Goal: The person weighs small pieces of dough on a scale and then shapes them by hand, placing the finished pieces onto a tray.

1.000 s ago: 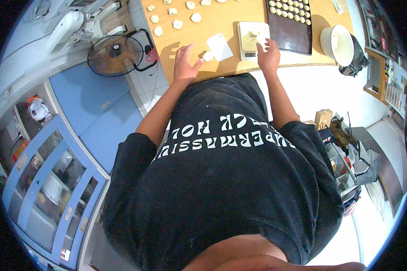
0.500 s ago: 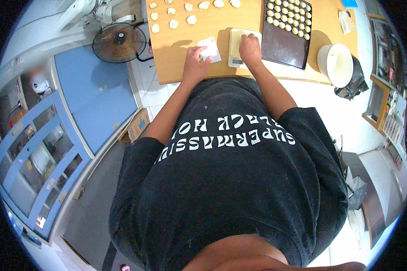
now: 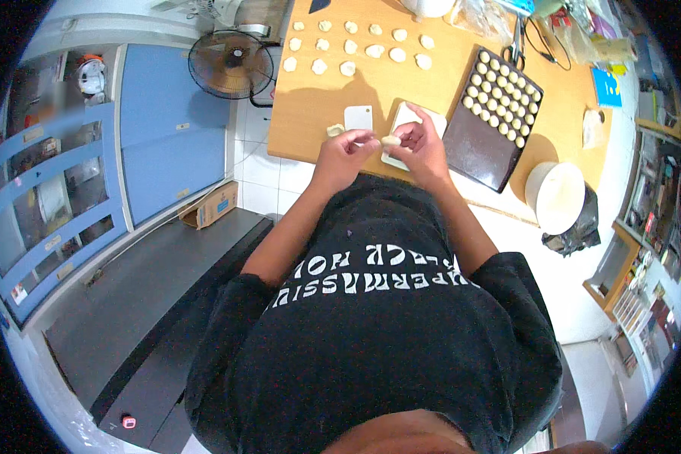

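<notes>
My right hand [image 3: 424, 155] holds a small pale piece of dough [image 3: 390, 141] between thumb and fingers, over the near left edge of a white kitchen scale [image 3: 431, 121]. Close beside it, my left hand [image 3: 342, 159] has its thumb and fingertips pinched together; whatever they may hold is too small to make out. A flat white dough scraper [image 3: 359, 116] lies on the table just beyond my left hand. Next to the scraper, partly behind that hand, rests another lump of dough [image 3: 334, 131].
Rows of dough pieces [image 3: 350, 47] lie across the wooden table [image 3: 303, 106]. At right, a dark baking tray [image 3: 480, 151] carries many round dough balls at its far end. A white tub [image 3: 556, 198] stands by the right edge, near a black bag [image 3: 579, 231]. A fan [image 3: 232, 64] is at left.
My left hand has let go of the scraper, which now lies flat. My right hand has lifted off the scale with dough, and both hands have come together. The view has shifted.
</notes>
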Demonstrator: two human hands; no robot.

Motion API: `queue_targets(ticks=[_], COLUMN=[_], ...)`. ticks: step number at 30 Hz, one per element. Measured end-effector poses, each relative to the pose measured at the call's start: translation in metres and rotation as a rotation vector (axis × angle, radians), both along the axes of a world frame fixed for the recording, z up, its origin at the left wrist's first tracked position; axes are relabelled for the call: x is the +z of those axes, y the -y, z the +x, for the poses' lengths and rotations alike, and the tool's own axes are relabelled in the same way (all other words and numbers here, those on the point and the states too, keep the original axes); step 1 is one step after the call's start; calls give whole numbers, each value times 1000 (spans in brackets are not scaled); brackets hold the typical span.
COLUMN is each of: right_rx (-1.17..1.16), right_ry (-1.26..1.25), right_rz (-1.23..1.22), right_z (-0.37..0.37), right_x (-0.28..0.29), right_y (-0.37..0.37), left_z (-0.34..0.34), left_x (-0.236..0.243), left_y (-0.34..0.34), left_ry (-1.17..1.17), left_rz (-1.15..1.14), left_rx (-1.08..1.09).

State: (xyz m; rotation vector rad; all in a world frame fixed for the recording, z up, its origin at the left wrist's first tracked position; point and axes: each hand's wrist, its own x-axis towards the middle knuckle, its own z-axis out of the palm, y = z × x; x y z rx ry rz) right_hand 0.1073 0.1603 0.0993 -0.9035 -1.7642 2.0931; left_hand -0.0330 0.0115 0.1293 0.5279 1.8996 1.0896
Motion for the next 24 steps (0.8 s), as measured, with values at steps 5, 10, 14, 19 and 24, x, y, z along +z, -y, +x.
queue_targets(ticks=[5,10,14,19,24], right_rx=[139,2,-43,-48,-272], right_ry=[48,-142,-57,-22,-148], right_rz=[299,-16,-268,-310,-286], right_z=[-13,-21,-46,-85,-126], right_x=[32,26,31,45,50], right_y=[20,35,38,62,89], left_z=[-12,-26,-47,-82,-124], left_x=[22,13,15,2,0], left_y=[4,15,21,38,44], left_ry=[37,136,232,191,68], left_rz=[-75,54,125,174,159], left_rx=[-58,-22,7,20,-15])
